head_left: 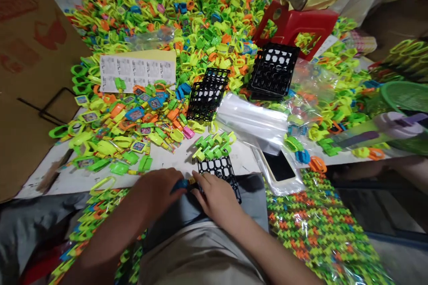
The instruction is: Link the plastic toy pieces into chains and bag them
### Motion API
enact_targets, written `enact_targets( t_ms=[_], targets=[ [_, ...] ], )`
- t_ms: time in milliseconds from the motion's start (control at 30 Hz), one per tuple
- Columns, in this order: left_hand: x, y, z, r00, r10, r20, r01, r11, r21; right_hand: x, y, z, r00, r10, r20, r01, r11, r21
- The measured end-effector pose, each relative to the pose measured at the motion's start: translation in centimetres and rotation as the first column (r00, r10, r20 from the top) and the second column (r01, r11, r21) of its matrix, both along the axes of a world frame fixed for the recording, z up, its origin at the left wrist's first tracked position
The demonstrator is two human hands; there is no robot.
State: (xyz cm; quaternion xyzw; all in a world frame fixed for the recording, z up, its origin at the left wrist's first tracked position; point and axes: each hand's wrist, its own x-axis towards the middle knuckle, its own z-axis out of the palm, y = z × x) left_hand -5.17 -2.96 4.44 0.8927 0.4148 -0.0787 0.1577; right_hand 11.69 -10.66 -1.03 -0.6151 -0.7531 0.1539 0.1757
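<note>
Low in the middle of the head view, my left hand (162,189) is closed round a small blue plastic piece (180,185). Facing it, my right hand (214,193) has its fingertips at the right end of that piece, where a small yellowish part shows. A black grid tray (230,173) lies beside and behind my right hand, over the table edge. Several yellow-green plastic pieces (214,146) stand on its far end. To the left, a loose pile of coloured watch-like toys (137,113) covers the white table (167,156).
Farther back are two stacks of black trays (209,93) (276,69), clear plastic bags (250,118), a label sheet (137,69) and a red stool (297,26). A phone (279,164) lies at the table edge. A cardboard box (30,67) stands left, a green basket (404,98) right.
</note>
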Motion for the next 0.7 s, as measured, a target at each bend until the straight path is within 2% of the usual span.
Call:
enact_targets(
  t_ms=[100, 167, 200, 233, 300, 367, 433, 567, 633, 700],
  targets=[
    [2.1, -1.9, 0.9, 0.987, -0.115, 0.109, 0.103, 0.989, 0.108, 1.6, -0.4, -0.1, 0.996, -0.078, 0.038, 0.079, 0.996, -0.043],
    [3.7, -1.9, 1.0, 0.940, -0.209, 0.272, 0.155, 0.966, 0.206, 3.9, -0.4, -0.7, 0.984, -0.171, -0.053, 0.168, 0.984, -0.060],
    [4.6, -1.6, 1.0, 0.906, -0.230, 0.355, 0.144, 0.957, 0.251, 5.1, -0.2, -1.2, 0.963, -0.225, -0.147, 0.216, 0.974, -0.069],
    [5.7, -1.0, 0.9, 0.876, -0.229, 0.424, 0.109, 0.952, 0.288, 6.4, 0.2, -1.8, 0.923, -0.273, -0.272, 0.262, 0.962, -0.078],
    [8.0, 0.3, 0.4, 0.852, -0.177, 0.492, 0.009, 0.946, 0.324, 8.5, 1.3, -3.2, 0.761, -0.382, -0.524, 0.355, 0.922, -0.155],
    [10.4, 1.6, -0.3, 0.881, -0.120, 0.458, -0.036, 0.947, 0.318, 9.7, 2.6, -4.6, 0.572, -0.469, -0.673, 0.428, 0.871, -0.243],
    [12.3, 2.6, -1.2, 0.925, -0.082, 0.370, -0.035, 0.954, 0.298, 10.0, 3.8, -6.0, 0.476, -0.471, -0.742, 0.413, 0.865, -0.284],
    [13.7, 3.4, -2.3, 0.963, -0.072, 0.260, -0.002, 0.961, 0.275, 9.7, 4.9, -7.8, 0.435, -0.455, -0.777, 0.439, 0.861, -0.259],
    [13.6, 3.5, -2.4, 0.964, -0.077, 0.253, 0.007, 0.963, 0.270, 9.8, 5.0, -8.2, 0.404, -0.460, -0.791, 0.489, 0.839, -0.238],
    [13.5, 3.5, -2.4, 0.962, -0.072, 0.264, -0.002, 0.962, 0.272, 9.9, 4.9, -8.1, 0.408, -0.470, -0.782, 0.524, 0.822, -0.221]
  ],
)
